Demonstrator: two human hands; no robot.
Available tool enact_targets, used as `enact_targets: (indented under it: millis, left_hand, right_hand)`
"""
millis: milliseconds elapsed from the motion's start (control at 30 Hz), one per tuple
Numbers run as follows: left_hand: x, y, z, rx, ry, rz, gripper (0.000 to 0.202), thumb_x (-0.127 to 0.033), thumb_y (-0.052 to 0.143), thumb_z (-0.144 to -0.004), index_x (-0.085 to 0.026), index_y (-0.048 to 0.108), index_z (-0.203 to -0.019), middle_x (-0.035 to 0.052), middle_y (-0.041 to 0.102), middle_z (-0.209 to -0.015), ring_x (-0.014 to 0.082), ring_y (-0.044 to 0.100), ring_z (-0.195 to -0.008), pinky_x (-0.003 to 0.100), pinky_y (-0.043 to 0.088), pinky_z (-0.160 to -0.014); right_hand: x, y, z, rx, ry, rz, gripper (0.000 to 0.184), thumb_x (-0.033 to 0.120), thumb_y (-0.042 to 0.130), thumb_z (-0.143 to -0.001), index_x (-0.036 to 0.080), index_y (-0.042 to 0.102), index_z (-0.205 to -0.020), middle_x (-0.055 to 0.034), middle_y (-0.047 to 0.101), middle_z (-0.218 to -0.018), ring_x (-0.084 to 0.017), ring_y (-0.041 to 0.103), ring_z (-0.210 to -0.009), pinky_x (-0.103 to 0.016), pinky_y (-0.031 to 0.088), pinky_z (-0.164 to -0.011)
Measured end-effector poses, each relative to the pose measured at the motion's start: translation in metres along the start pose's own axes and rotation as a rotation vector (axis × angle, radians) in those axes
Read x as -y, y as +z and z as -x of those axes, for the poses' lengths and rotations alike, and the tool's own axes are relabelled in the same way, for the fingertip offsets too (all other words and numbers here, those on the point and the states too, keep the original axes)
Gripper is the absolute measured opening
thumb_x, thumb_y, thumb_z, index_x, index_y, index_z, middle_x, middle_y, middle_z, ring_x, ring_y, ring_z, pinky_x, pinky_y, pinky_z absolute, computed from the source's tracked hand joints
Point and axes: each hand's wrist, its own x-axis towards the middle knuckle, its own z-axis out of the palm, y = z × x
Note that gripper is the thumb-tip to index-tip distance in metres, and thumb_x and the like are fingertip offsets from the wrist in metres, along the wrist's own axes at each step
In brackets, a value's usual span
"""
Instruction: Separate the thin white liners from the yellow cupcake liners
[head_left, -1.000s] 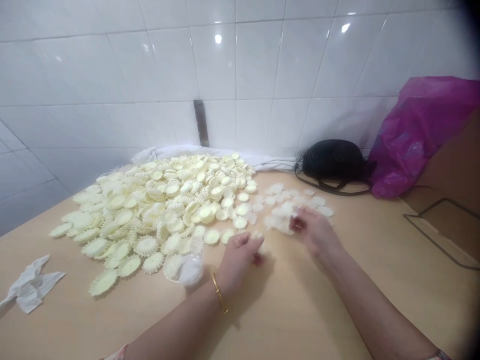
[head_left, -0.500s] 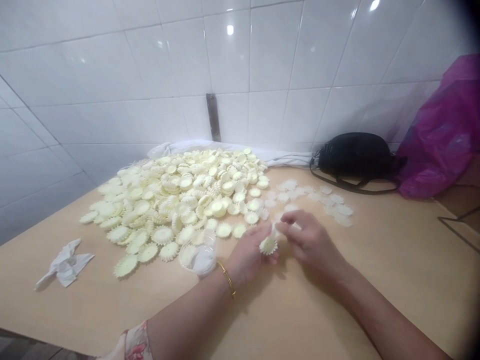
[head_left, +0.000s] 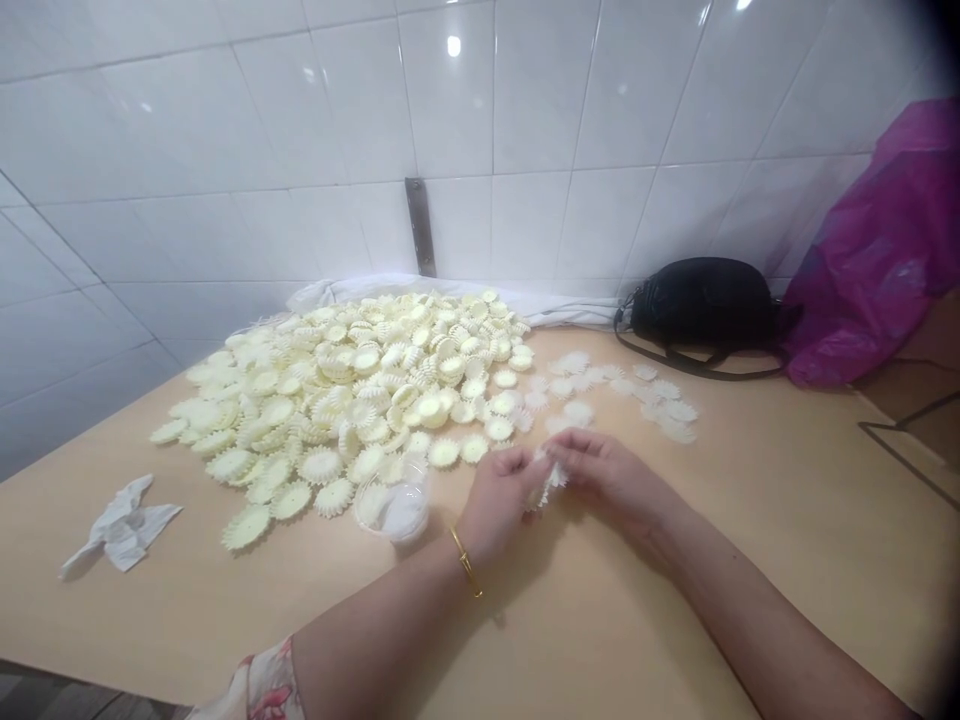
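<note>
My left hand [head_left: 504, 500], with a gold bangle at its wrist, is closed on a small pale flower-shaped piece [head_left: 553, 480] with a toothed rim. The fingertips of my right hand [head_left: 606, 468] are pinched together at the top of the same piece, and the two hands nearly touch. Fingers cover part of the piece. A large heap of pale yellow toothed discs [head_left: 360, 390] spreads to the left. Beside my left forearm stands a clear plastic tub [head_left: 396, 505] with something white in it. Thin white flower-shaped pieces [head_left: 667, 405] lie scattered beyond my hands.
A crumpled white tissue [head_left: 126, 525] lies at the left of the wooden table [head_left: 585, 620]. At the back right are a black bag [head_left: 701, 305] with a strap and a magenta plastic bag [head_left: 862, 280]. White cloth [head_left: 570, 308] runs along the tiled wall.
My right hand has come in closer to my left, its fingertips now against the piece. The piece has turned and shows less of its face. The whole view has shifted slightly.
</note>
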Motion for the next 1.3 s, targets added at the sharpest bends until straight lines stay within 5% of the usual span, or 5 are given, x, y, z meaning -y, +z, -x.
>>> enact_targets:
  millis: [267, 467, 833, 1100, 1300]
  left_hand:
    - [-0.007, 0.001, 0.002, -0.060, -0.006, 0.016, 0.038, -0.044, 0.067, -0.064, -0.016, 0.044, -0.054, -0.0046, 0.042, -0.045, 0.0045, 0.035, -0.040, 0.020, 0.025, -0.041]
    - [-0.010, 0.000, 0.002, -0.067, -0.066, 0.168, 0.041, -0.046, 0.070, -0.061, -0.016, 0.041, -0.055, -0.0067, 0.039, -0.043, 0.0030, 0.029, -0.037, 0.020, 0.021, -0.039]
    - [-0.009, 0.001, 0.000, 0.064, -0.074, 0.244, 0.030, -0.042, 0.061, -0.072, -0.016, 0.048, -0.067, -0.0046, 0.045, -0.047, 0.0051, 0.036, -0.038, 0.020, 0.023, -0.039]
    - [-0.011, -0.001, 0.001, -0.011, -0.144, 0.127, 0.032, -0.042, 0.060, -0.072, -0.016, 0.043, -0.064, -0.0042, 0.044, -0.048, 0.0051, 0.037, -0.040, 0.019, 0.025, -0.041]
    - [-0.014, 0.000, -0.003, -0.023, -0.148, 0.121, 0.027, -0.039, 0.059, -0.073, -0.016, 0.045, -0.067, -0.0026, 0.047, -0.055, 0.0073, 0.044, -0.045, 0.021, 0.031, -0.043]
  right_hand:
    - [-0.003, -0.003, -0.003, 0.107, 0.070, -0.257, 0.020, 0.031, 0.071, -0.069, 0.017, 0.059, -0.075, 0.0003, 0.061, -0.070, -0.011, 0.056, -0.065, -0.026, 0.043, -0.065]
    - [-0.001, -0.003, -0.002, 0.077, -0.024, -0.063, 0.027, 0.032, 0.072, -0.068, 0.021, 0.060, -0.091, -0.0015, 0.064, -0.085, -0.013, 0.058, -0.073, -0.029, 0.044, -0.070]
    - [0.005, -0.002, -0.003, -0.016, -0.072, -0.013, 0.023, 0.033, 0.070, -0.065, 0.017, 0.055, -0.059, 0.0014, 0.057, -0.061, -0.011, 0.051, -0.061, -0.027, 0.040, -0.066]
    - [0.012, -0.050, -0.011, -0.646, -0.432, 0.995, 0.018, 0.027, 0.047, -0.077, 0.019, 0.052, -0.061, -0.0032, 0.053, -0.068, -0.018, 0.050, -0.069, -0.030, 0.035, -0.066]
    - [0.006, -0.068, -0.012, -0.635, -0.343, 1.339, 0.018, 0.016, 0.043, -0.076, 0.018, 0.059, -0.066, -0.0085, 0.058, -0.079, -0.022, 0.052, -0.082, -0.032, 0.035, -0.071]
